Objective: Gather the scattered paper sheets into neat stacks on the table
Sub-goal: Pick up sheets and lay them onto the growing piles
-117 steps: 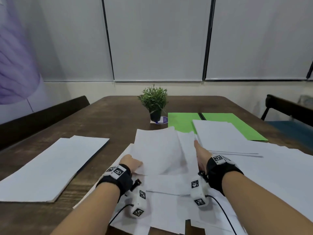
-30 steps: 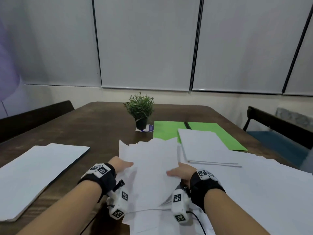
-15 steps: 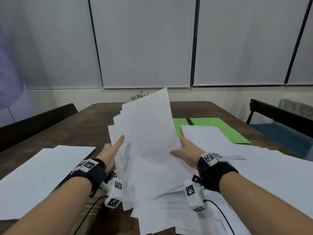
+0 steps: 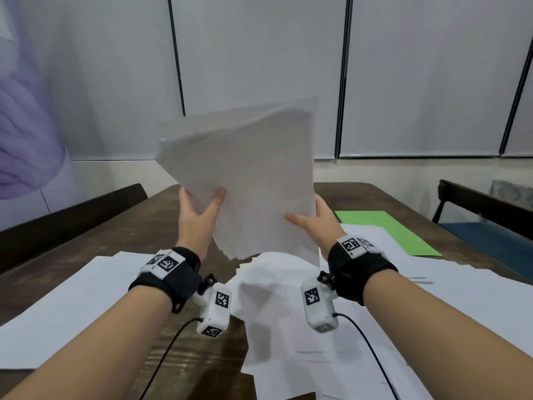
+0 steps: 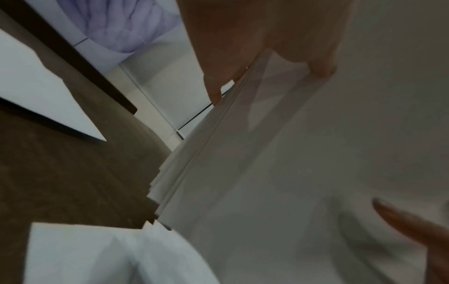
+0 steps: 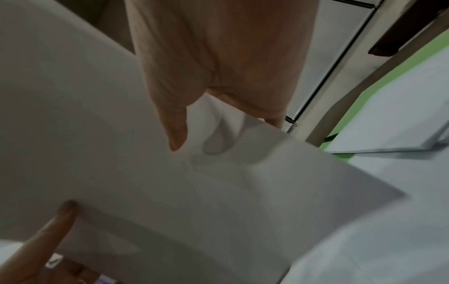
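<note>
Your forearms are bare, no sleeves; each wrist wears a black strap (image 4: 362, 271) topped with a white tag printed with black square markers; a white camera block (image 4: 215, 310), also marker-printed, hangs on a black knob beneath each strap; a thin black cable (image 4: 161, 353) trails from each.

The head camera is looking forward and a little down from above the forearms, over the wooden table (image 4: 121, 226) toward the wall with blinds (image 4: 403, 82). It is taking in both hands and the lifted bundle of sheets (image 4: 251, 180).

The left wrist camera is sitting very near the left hand (image 5: 255, 42), looking along the palm at the bundle's left edge, with the table behind.

The right wrist camera is looking closely along the right hand (image 6: 218, 57) at the bundle's right side, with the green sheet (image 6: 364, 100) beyond.

All three views are sharing the bundle; each wrist view is also catching the opposite hand's thumb.
</note>
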The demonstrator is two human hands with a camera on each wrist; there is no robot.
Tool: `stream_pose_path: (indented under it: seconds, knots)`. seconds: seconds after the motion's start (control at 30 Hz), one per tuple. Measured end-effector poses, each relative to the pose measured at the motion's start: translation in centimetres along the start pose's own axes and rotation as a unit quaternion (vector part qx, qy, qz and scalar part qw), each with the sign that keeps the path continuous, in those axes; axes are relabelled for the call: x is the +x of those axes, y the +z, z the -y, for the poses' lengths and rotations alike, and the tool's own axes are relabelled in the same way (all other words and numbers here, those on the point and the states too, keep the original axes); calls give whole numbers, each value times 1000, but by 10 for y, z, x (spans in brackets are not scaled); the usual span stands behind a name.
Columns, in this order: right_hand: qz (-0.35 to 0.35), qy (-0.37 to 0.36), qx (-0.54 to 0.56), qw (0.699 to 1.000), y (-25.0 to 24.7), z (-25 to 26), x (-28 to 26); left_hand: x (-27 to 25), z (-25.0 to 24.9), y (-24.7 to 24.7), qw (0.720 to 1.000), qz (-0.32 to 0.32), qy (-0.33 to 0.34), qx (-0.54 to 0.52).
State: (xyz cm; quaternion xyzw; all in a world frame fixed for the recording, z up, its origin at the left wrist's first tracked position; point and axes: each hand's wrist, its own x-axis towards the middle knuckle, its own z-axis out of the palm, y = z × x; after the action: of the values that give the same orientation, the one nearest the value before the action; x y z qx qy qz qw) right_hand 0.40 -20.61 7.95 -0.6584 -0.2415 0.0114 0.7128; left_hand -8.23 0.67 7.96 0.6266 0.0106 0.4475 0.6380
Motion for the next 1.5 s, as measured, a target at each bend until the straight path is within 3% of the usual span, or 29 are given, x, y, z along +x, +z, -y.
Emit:
stream_pose_path:
  seconds: [0.17,0.4,0.53,0.63,0.77,0.93,1.2,1.5]
  knots:
    - [-26,8,-50,998,3,-25,-5,-11,9,-5,998,20,13,64]
    - [-41,-23,-14,999,14,-3,6,3,0,12,990,25,73,115]
    - [-32,7,22,999,21,-2,10,6,4,16,984,11,88,152]
    - [-28,42,-9,999,21,-24,8,-6,21,8,989,-14,31,145]
    - [-8,90,-56,994,25,-52,2,-23,46,0,984,22,-90,155]
    - [-66,47,-26,996,27,-51,16,-11,37,6,989,-26,-18,142]
    - [-30,127,-66,989,31,-103,5,-36,87,-10,968,8,-177,178]
    - [-8,163,-66,984,25,-140,9,-33,97,-5,965,10,-167,204]
